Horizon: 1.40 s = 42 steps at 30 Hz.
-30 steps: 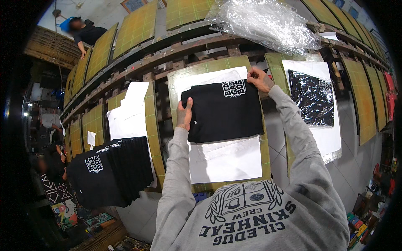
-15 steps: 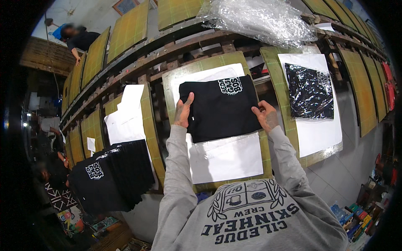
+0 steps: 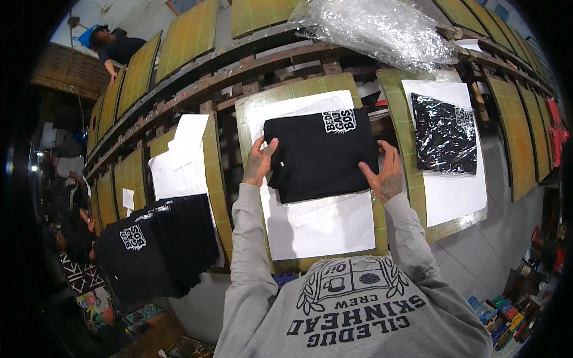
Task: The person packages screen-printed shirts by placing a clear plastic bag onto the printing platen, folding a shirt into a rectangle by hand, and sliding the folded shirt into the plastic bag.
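A folded black T-shirt point(image 3: 319, 158) with a white print near its upper right lies on white paper point(image 3: 322, 230) over a greenish board in front of me. Along its left edge stands my left hand point(image 3: 258, 164), touching the fabric with thumb and forefinger apart. My right hand point(image 3: 386, 176) is open at the opposite edge, fingers spread and the thumb tip against the cloth. To the right, a black folded garment in a clear plastic bag point(image 3: 444, 134) rests on another sheet. A stack of folded black shirts point(image 3: 161, 244) lies to the left.
Crumpled clear plastic bags point(image 3: 376, 30) are heaped at the far side, over the metal rack point(image 3: 274, 71). Greenish boards point(image 3: 188, 39) line both sides of it. Another person point(image 3: 122, 48) is at the far left. Coloured containers point(image 3: 504, 319) stand low at the right.
My right hand has let go of the shirt's right edge and spread its fingers. My left hand has slid slightly down along the left edge. The shirt now lies straighter.
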{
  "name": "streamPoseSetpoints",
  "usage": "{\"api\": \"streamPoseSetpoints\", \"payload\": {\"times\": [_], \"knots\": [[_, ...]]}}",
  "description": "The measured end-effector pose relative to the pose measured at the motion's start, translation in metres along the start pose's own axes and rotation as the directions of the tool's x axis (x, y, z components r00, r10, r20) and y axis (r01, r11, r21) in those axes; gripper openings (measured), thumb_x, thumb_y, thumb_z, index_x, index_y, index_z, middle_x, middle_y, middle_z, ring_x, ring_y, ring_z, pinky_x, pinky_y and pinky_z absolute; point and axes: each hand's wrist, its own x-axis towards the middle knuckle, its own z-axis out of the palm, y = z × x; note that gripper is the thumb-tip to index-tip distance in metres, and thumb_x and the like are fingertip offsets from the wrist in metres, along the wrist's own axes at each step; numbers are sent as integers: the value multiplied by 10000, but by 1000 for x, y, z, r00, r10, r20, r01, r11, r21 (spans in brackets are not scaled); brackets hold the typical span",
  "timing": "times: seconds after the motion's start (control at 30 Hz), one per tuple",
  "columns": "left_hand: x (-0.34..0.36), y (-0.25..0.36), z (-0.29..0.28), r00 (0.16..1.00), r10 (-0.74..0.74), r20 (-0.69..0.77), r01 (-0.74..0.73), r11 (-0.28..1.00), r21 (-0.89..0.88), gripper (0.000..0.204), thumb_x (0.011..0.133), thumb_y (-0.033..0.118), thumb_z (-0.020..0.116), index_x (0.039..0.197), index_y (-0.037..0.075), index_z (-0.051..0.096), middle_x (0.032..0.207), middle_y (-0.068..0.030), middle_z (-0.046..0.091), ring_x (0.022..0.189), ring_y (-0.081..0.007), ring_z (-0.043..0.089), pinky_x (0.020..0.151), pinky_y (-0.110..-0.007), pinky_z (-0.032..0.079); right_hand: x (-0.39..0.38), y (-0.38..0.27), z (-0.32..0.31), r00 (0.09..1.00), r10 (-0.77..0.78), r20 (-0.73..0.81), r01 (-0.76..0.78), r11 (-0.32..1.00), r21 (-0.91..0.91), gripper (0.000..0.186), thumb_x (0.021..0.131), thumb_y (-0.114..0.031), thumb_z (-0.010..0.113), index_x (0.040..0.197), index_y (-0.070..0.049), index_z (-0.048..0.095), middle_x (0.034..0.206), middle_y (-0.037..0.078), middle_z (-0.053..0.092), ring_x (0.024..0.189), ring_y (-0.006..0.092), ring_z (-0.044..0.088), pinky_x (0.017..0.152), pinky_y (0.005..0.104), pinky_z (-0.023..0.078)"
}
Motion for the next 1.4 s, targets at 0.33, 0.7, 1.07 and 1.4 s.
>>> {"api": "streamPoseSetpoints", "payload": {"times": [0.33,0.7,1.07,1.4], "knots": [[-37,-37,-16,978,126,164,-178,914,363,796,879,308,862,1480,-2,440,1114,-141,738,1055,-176,696,912,-297,543,-26,4,11,792,-479,379,570,802,-178,334,777,-229,818,1079,-121,724,1288,122,586,1213,317,526,1000,483,408],[-38,-105,-19,935,343,-84,-257,825,503,741,897,220,828,1499,74,422,1221,-191,674,1044,-262,696,856,-377,576,-37,16,0,742,-549,384,637,756,-151,261,814,-196,782,1050,-99,727,1079,74,642,1063,274,576,932,462,438],[-19,-42,69,573,772,275,-444,10,896,667,1000,451,617,1550,121,433,1656,-118,331,1547,-435,208,1225,-637,188,54,28,39,983,182,-30,-181,983,17,529,837,-352,824,1212,-36,625,1051,148,655,981,361,645,899,462,514],[52,2,61,581,693,427,-477,-135,868,626,1000,391,598,1543,117,447,1604,-110,404,1477,-392,332,1198,-572,241,149,66,45,971,-189,145,196,980,-40,429,806,-236,715,1227,-157,696,1159,166,627,1145,371,600,1027,442,487]]}}
